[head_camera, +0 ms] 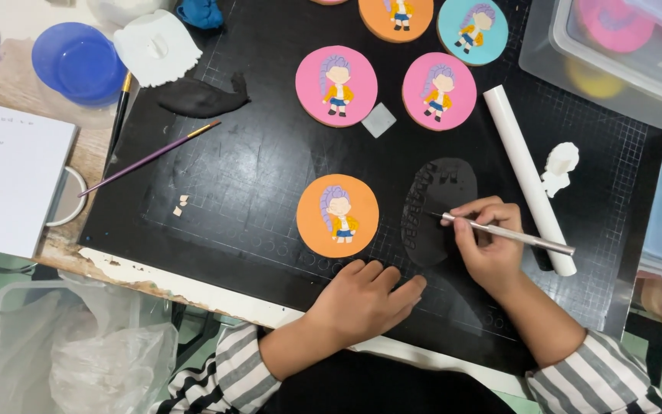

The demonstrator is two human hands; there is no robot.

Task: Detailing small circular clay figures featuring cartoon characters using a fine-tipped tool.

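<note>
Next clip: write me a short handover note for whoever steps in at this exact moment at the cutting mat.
Right hand: fingers grip a thin metal tool, tip on the rolled-out black sheet.
Left hand: empty, flat on the black cutting mat, fingertips near the sheet's lower edge.
Things: orange disc with figure just left of the sheet; white roller to its right.
Done: small pieces already cut out along the sheet's upper left part; five more decorated discs visible at the top.
Left: most of the sheet uncut; whether the orange disc's figure is complete cannot be told.

Right hand [488, 249] holds metal tool [511, 234] over black sheet [438, 207]
</note>
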